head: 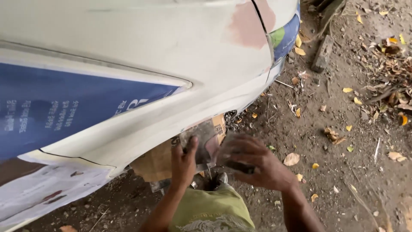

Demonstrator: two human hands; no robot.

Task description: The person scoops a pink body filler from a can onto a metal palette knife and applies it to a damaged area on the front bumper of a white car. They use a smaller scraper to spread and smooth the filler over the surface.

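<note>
A white car body panel (141,47) fills the upper left, with blue paper masking (64,107) taped over part of it. My left hand (183,162) presses its fingers on the panel's lower edge, beside a grey worn patch (201,139). My right hand (253,161) is just to the right, fingers curled around a small dark piece that looks like sandpaper, blurred with motion. Brown cardboard (156,163) hangs under the panel next to my left hand. My knee in olive cloth (210,212) is below both hands.
Bare dirt ground (326,141) with scattered dry leaves and twigs lies to the right. A pinkish filler patch (246,25) marks the panel's upper right. A grey stone (322,53) lies near the car's far end. White paper masking (43,193) covers the lower left.
</note>
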